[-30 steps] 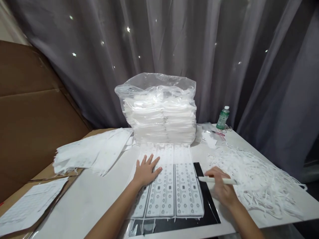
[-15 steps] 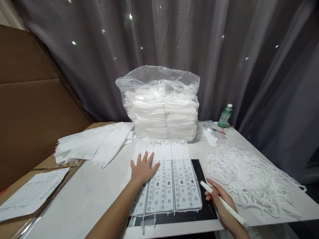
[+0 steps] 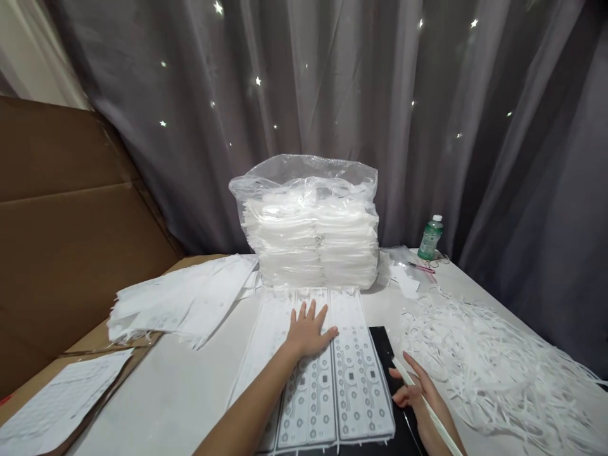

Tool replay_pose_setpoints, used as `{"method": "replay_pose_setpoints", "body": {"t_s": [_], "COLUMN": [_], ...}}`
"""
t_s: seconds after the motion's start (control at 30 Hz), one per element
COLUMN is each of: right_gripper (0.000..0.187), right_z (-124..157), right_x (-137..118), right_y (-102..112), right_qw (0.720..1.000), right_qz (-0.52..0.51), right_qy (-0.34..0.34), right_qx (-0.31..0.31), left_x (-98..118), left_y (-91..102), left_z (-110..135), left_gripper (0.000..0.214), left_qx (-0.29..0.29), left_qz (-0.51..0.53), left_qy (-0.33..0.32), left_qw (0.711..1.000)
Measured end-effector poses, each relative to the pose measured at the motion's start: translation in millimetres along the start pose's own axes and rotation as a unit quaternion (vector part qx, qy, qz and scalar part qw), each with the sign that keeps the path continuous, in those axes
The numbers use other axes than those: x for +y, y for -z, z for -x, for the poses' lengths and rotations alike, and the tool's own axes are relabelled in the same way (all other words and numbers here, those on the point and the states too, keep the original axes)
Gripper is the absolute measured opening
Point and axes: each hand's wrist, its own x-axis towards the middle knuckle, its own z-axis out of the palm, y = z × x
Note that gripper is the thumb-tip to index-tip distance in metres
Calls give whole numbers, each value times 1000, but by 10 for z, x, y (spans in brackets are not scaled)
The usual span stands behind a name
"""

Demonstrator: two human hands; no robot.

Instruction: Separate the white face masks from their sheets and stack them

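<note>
My left hand (image 3: 308,332) lies flat, fingers spread, on white printed sheets (image 3: 351,392) patterned with grey circles and small dark squares. The sheets are set in long panels side by side, with a thin white rim and short tabs along the near edge. Beneath them a black mat (image 3: 382,354) shows at the right and front. My right hand (image 3: 418,399) is closed around a slim white-handled craft knife (image 3: 434,418), just right of the sheets and over the mat's edge. The knife's tip is too small to make out clearly.
A clear plastic bag (image 3: 311,221) of stacked white sheets stands behind. Loose white strips (image 3: 503,361) heap at the right. Cut white panels (image 3: 185,294) lie at the left, near a paper (image 3: 66,399) on cardboard (image 3: 71,240). A green-labelled bottle (image 3: 430,238) stands at back right.
My left hand has shifted right, from the left panel to the middle one. My right hand with the knife has drawn slightly away from the sheets' right edge. The view has tilted up.
</note>
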Motion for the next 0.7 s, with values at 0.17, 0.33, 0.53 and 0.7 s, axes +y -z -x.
{"method": "replay_pose_setpoints", "body": {"t_s": [0.17,0.33,0.53,0.7], "right_gripper": [56,34,40,52], "right_z": [-13,-10,-27,-68], "right_x": [-39,-41,40,51], "right_y": [66,161,133,47], "right_qw": [999,997,997,998], "right_qz": [22,53,63,50], "right_qy": [-41,24,-6,-33], "right_qx": [-28,-46,-38,-1], "left_x": [48,107,-36,-358], "left_y": [-187,-13,692,1089], "left_z": [-149,-260,-535,-986], "left_gripper": [86,69,59,66], "left_qx": [20,114,333,442], "left_qz": [-11,-12,-26,-40], "left_qy": [42,38,0,-31], "left_qw": [999,993,943,896]}}
